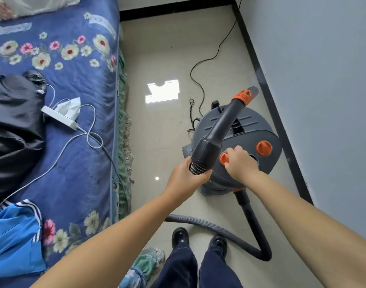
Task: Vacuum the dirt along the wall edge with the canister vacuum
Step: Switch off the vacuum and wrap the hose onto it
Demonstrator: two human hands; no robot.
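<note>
While the left hand (188,175) grips the hose nozzle (217,132), the right hand (240,161) pinches an orange knob (224,159) on the vacuum (248,142), standing beside the wall (323,80). Judged start-up stage; next, lower nozzle to the skirting.

Left hand (187,177) covers ribbed hose (217,228) end; hose stretch behind left forearm hidden. Wand (217,129) crosses canister (259,129) lid, hides handle there. Right hand (241,163) overlaps orange knob (224,159); fingertips out of sight, grip unclear. Nozzle tip (253,90) blurred, floor contact untellable. Dirt along skirting (267,86) too small to discern. Cord (217,48) top cut by frame edge. Bed (78,125) cut at left.
</note>
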